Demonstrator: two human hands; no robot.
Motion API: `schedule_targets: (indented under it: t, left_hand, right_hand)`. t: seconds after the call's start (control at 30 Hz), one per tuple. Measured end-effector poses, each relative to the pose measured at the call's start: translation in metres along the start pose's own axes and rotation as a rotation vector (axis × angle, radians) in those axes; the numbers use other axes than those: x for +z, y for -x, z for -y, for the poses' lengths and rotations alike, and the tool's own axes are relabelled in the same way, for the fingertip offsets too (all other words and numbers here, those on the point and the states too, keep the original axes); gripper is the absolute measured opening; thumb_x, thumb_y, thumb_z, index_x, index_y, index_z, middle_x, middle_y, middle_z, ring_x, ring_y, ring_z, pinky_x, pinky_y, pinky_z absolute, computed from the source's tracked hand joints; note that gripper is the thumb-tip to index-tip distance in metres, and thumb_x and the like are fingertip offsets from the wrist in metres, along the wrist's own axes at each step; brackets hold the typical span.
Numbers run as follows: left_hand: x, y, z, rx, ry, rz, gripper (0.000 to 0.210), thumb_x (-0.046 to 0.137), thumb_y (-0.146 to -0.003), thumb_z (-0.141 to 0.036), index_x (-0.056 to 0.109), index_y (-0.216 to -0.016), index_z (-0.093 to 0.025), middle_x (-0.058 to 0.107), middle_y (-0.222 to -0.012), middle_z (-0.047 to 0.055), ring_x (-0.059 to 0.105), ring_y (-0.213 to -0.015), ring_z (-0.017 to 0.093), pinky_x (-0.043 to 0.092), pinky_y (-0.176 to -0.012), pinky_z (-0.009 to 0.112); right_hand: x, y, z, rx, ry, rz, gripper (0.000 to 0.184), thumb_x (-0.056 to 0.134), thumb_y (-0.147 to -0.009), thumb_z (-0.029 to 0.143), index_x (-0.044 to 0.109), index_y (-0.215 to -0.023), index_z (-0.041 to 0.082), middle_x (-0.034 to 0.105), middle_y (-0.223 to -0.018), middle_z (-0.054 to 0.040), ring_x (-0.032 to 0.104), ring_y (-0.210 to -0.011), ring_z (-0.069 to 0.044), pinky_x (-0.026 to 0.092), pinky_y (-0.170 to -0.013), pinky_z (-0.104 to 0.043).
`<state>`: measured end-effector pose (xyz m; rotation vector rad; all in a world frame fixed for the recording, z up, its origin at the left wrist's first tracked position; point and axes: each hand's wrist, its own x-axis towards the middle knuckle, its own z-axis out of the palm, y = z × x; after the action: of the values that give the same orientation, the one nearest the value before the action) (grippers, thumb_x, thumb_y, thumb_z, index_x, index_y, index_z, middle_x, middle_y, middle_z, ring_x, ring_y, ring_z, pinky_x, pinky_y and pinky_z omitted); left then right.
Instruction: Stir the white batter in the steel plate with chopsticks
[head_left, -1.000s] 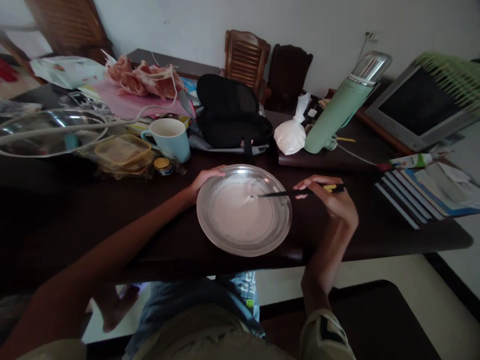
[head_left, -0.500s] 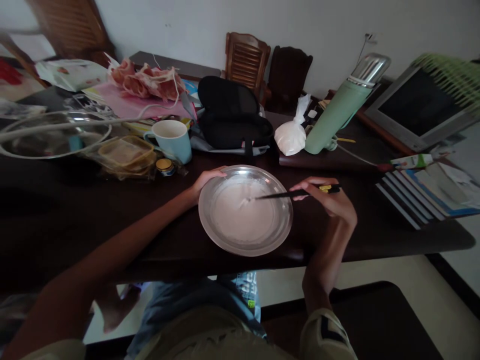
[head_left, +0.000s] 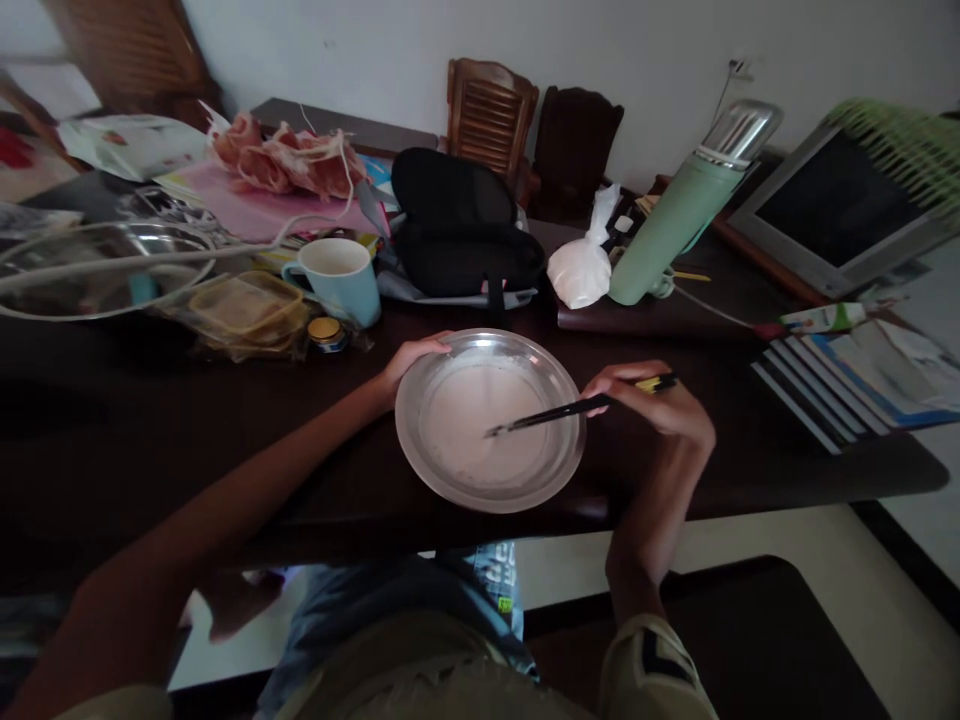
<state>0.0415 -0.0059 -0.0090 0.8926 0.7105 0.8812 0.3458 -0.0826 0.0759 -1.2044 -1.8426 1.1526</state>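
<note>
A shiny metal bowl (head_left: 414,440) sits near the front edge of the dark table, with a pale, milky mixture (head_left: 469,420) inside. My left hand (head_left: 412,362) grips the bowl's upper left rim, fingers over the edge. In my right hand (head_left: 645,395), at the bowl's right side, is a pair of black chopsticks (head_left: 555,413) with gold-coloured bands near the top. Their tips dip into the mixture around its middle.
Behind the bowl stand a light blue mug (head_left: 345,285), a small gold-lidded jar (head_left: 327,334), a black case (head_left: 465,240), a tied bag of white powder (head_left: 581,272) and a green thermos (head_left: 679,220). Books (head_left: 817,390) lie right; a glass-like basin (head_left: 105,310) is left.
The chopstick tips have moved down towards the near side of the bowl, and my right hand has shifted slightly with them. My left hand stays on the rim.
</note>
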Motion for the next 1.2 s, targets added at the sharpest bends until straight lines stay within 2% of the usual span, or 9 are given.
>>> schedule_targets:
  t: [0.07, 0.2, 0.33, 0.47, 0.6, 0.73, 0.87, 1.0, 1.2]
  left_hand:
    - [-0.001, -0.0009, 0.0007, -0.003, -0.006, 0.007, 0.03, 0.062, -0.069, -0.02, 0.071, -0.098, -0.016, 0.072, -0.086, 0.004, 0.064, -0.077, 0.019, 0.046, -0.071, 0.028]
    - [-0.0033, -0.0028, 0.002, -0.017, -0.016, 0.012, 0.034, 0.062, -0.069, -0.021, 0.071, -0.101, -0.017, 0.072, -0.088, 0.005, 0.064, -0.077, 0.02, 0.047, -0.07, 0.029]
    - [-0.0035, -0.0023, 0.0018, -0.008, -0.025, 0.008, 0.034, 0.06, -0.071, -0.02, 0.07, -0.103, -0.016, 0.071, -0.087, 0.003, 0.064, -0.077, 0.019, 0.046, -0.069, 0.027]
    - [-0.0018, -0.0013, 0.0009, -0.012, -0.013, 0.007, 0.031, 0.061, -0.07, -0.02, 0.07, -0.1, -0.015, 0.072, -0.089, 0.003, 0.064, -0.079, 0.02, 0.046, -0.073, 0.028]
    - [-0.0005, -0.0011, 0.0003, 0.009, -0.035, 0.009, 0.031, 0.061, -0.069, -0.02, 0.07, -0.098, -0.016, 0.071, -0.089, 0.004, 0.064, -0.082, 0.02, 0.046, -0.075, 0.029]
    - [-0.001, -0.0008, 0.0006, 0.003, -0.051, 0.004, 0.031, 0.061, -0.071, -0.021, 0.07, -0.099, -0.016, 0.071, -0.09, 0.005, 0.064, -0.082, 0.021, 0.047, -0.076, 0.03]
    - [-0.0005, -0.0006, 0.0005, 0.011, -0.042, 0.006, 0.03, 0.06, -0.071, -0.02, 0.07, -0.098, -0.016, 0.071, -0.089, 0.005, 0.064, -0.08, 0.021, 0.046, -0.072, 0.029]
    - [0.0016, 0.0, -0.0006, -0.005, -0.015, -0.01, 0.029, 0.06, -0.069, -0.018, 0.072, -0.096, -0.016, 0.071, -0.088, 0.005, 0.063, -0.081, 0.02, 0.046, -0.074, 0.028]
    - [0.004, 0.0017, -0.0021, -0.031, 0.005, -0.021, 0.027, 0.059, -0.07, -0.017, 0.07, -0.094, -0.013, 0.07, -0.082, 0.003, 0.061, -0.076, 0.018, 0.046, -0.072, 0.027]
  right_hand:
    - [0.0002, -0.0008, -0.0014, -0.019, -0.044, -0.148, 0.023, 0.068, -0.083, 0.04, 0.076, -0.078, 0.019, 0.076, -0.077, -0.0048, 0.07, -0.065, -0.017, 0.058, -0.064, -0.028]
    - [0.0004, -0.0011, -0.0033, 0.015, -0.052, 0.084, 0.023, 0.069, -0.082, 0.04, 0.078, -0.082, 0.019, 0.077, -0.084, -0.0061, 0.071, -0.066, -0.018, 0.059, -0.063, -0.031]
    - [-0.0011, -0.0001, -0.0032, -0.009, -0.04, -0.164, 0.024, 0.068, -0.083, 0.041, 0.077, -0.076, 0.019, 0.076, -0.076, -0.0049, 0.07, -0.061, -0.017, 0.058, -0.062, -0.029]
    - [-0.0022, 0.0001, -0.003, -0.001, -0.01, 0.038, 0.024, 0.07, -0.082, 0.041, 0.078, -0.082, 0.019, 0.077, -0.084, -0.0065, 0.071, -0.065, -0.018, 0.058, -0.064, -0.03]
    - [-0.0026, -0.0009, -0.0048, -0.014, -0.029, -0.166, 0.027, 0.069, -0.082, 0.044, 0.078, -0.08, 0.019, 0.077, -0.083, -0.0068, 0.07, -0.061, -0.016, 0.059, -0.062, -0.029]
    - [-0.0011, -0.0022, -0.006, -0.002, -0.035, 0.101, 0.027, 0.07, -0.081, 0.044, 0.078, -0.085, 0.018, 0.077, -0.086, -0.007, 0.071, -0.066, -0.018, 0.06, -0.065, -0.03]
    - [-0.0025, -0.0015, -0.0072, -0.026, -0.011, -0.129, 0.027, 0.067, -0.083, 0.044, 0.078, -0.083, 0.019, 0.077, -0.085, -0.0063, 0.071, -0.065, -0.017, 0.059, -0.066, -0.03]
    - [-0.0028, -0.0005, -0.0065, -0.002, 0.001, 0.085, 0.025, 0.068, -0.083, 0.042, 0.078, -0.084, 0.019, 0.077, -0.088, -0.0066, 0.071, -0.064, -0.017, 0.059, -0.064, -0.029]
    - [-0.0019, -0.0003, -0.0054, -0.022, -0.038, 0.054, 0.024, 0.069, -0.082, 0.042, 0.078, -0.086, 0.019, 0.077, -0.083, -0.0051, 0.069, -0.06, -0.016, 0.058, -0.06, -0.028]
